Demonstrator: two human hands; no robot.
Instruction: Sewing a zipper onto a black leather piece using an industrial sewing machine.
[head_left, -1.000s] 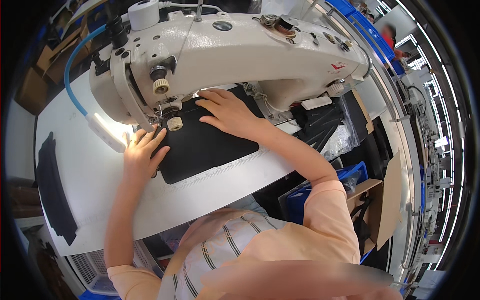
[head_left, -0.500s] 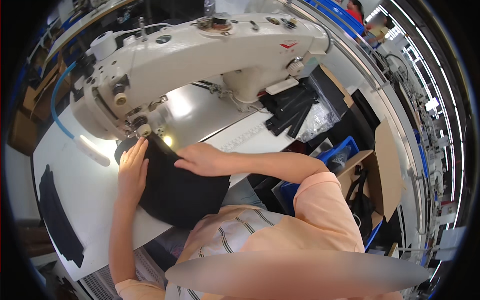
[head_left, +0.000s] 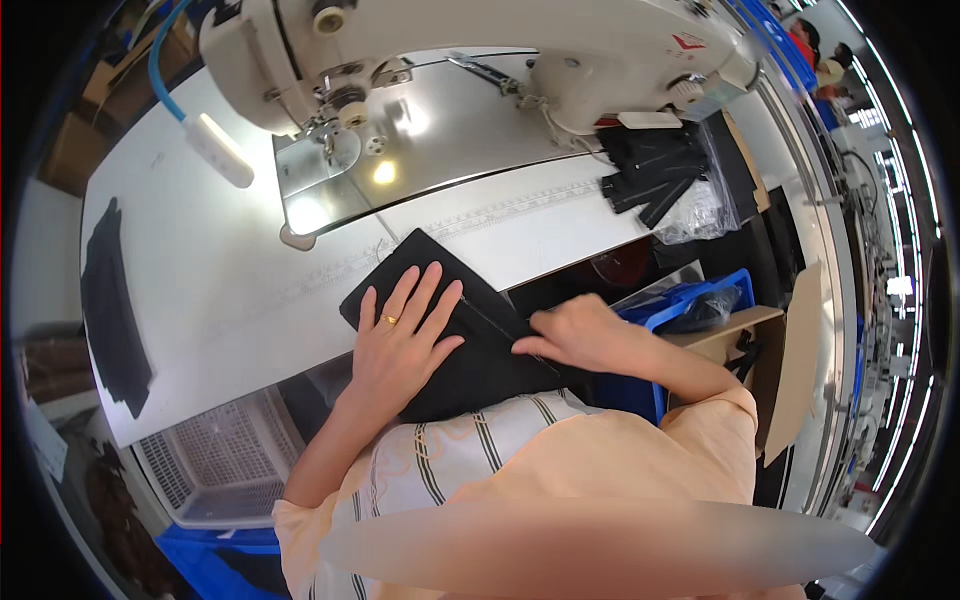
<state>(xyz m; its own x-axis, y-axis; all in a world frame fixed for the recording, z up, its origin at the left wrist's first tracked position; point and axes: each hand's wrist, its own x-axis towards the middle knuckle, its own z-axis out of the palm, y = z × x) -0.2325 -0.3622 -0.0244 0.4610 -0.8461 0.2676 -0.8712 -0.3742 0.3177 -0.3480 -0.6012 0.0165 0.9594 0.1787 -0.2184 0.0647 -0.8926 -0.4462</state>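
Note:
A black fabric piece with a line of stitching lies at the front edge of the white sewing table, partly over my lap. Flat on top of it rests my left hand, fingers spread, a ring on one finger. At the fabric's right edge, my right hand pinches it between curled fingers and thumb. Beyond the fabric stands the white sewing machine; its needle area holds no cloth. A thread runs from there toward the fabric.
Black cloth strips lie on a clear plastic bag at right. Another black fabric stack is at the table's left. A blue bin and a cardboard box stand right of me; a white basket sits below the table.
The black fabric has come out from under the presser foot toward me and to the right. My left hand now lies spread on it; my right hand has moved right to its edge.

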